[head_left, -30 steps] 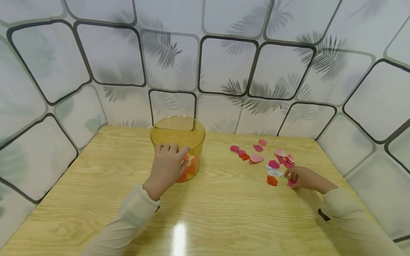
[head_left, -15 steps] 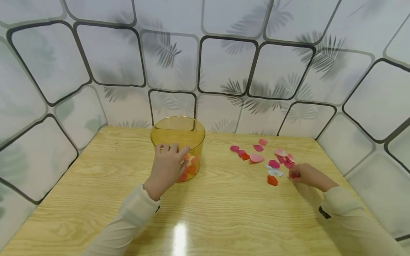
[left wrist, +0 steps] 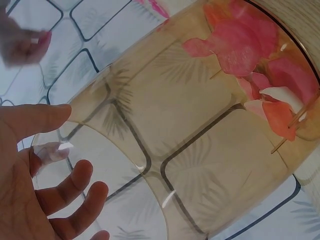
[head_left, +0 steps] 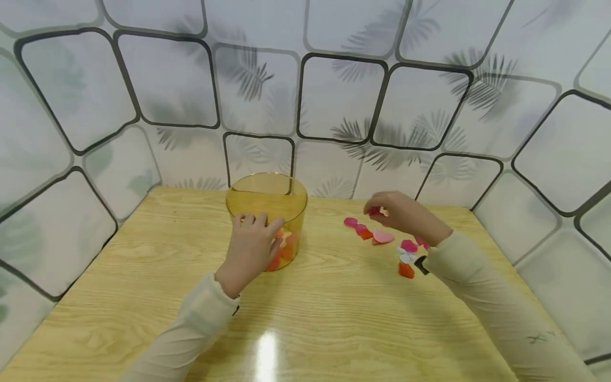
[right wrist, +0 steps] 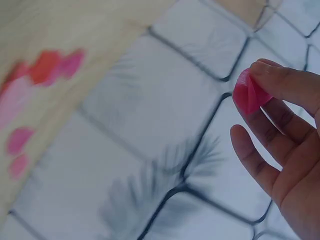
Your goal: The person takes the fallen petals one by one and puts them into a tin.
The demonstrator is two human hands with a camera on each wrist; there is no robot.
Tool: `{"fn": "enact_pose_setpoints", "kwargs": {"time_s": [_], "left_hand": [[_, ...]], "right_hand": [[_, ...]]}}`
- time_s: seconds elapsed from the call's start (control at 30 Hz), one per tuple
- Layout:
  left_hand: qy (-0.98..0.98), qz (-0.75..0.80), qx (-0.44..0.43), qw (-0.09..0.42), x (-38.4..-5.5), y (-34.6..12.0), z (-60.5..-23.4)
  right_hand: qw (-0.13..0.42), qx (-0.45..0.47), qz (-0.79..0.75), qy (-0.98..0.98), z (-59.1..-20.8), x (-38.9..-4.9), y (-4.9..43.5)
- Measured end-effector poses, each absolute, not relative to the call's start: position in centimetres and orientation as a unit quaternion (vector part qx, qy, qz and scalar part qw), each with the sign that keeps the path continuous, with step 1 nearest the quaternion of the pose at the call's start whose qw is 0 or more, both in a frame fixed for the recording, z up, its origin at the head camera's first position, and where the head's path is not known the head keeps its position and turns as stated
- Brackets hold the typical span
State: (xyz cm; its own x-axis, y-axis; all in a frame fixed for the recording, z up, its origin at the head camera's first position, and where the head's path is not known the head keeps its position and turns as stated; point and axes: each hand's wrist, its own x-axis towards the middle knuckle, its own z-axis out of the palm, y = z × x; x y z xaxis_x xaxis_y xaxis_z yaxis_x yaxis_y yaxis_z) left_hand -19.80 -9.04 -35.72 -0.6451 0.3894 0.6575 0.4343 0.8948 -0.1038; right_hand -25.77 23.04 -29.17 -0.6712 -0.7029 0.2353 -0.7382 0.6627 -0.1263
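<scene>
In the head view a see-through amber container [head_left: 297, 225] stands upright at the table's back, left of centre. Its bottom holds pink, orange and white petals [left wrist: 240, 47]. My left hand [head_left: 250, 249] holds the near rim, fingers bent over it and thumb to the right. A deep pink petal [right wrist: 244, 92] is pinched between thumb and fingertips of my right hand [head_left: 403, 212], which is raised above the loose petals. The ring or little finger stays loosely bent in the right wrist view. Part of the scattered petals lies hidden behind the right hand and sleeve.
Between container and right arm lies a row of pink and red petals [head_left: 361, 230]. A pale pink petal [head_left: 383, 237], a white flower [head_left: 406, 255] and an orange petal [head_left: 406, 270] are nearer the right sleeve. Patterned cloth walls [head_left: 258, 106] enclose the wooden table [head_left: 310, 318] behind and at the sides.
My right hand has taken a deep pink petal from the right side of the table, then lifted and carried it left and away. The left hand stays on the container.
</scene>
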Motion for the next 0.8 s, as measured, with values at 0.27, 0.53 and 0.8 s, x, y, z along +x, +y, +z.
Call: {"fn": "enact_pose_setpoints", "kwargs": {"time_s": [0.27, 0.53, 0.8], "left_hand": [[-0.904, -0.025, -0.231, 0.359, -19.9, -9.0, -35.7], [-0.908, -0.017, -0.228, 0.351, -19.9, -9.1, -35.6], [-0.909, 0.000, -0.225, 0.351, -19.9, -9.3, -35.7]], "right_hand": [[0.109, 0.465, 0.120, -0.870, -26.0, -27.6, 15.2], [0.107, 0.479, 0.105, -0.865, -25.6, -28.6, 10.1], [0.084, 0.465, 0.113, -0.874, -26.0, -28.1, 9.4]]}}
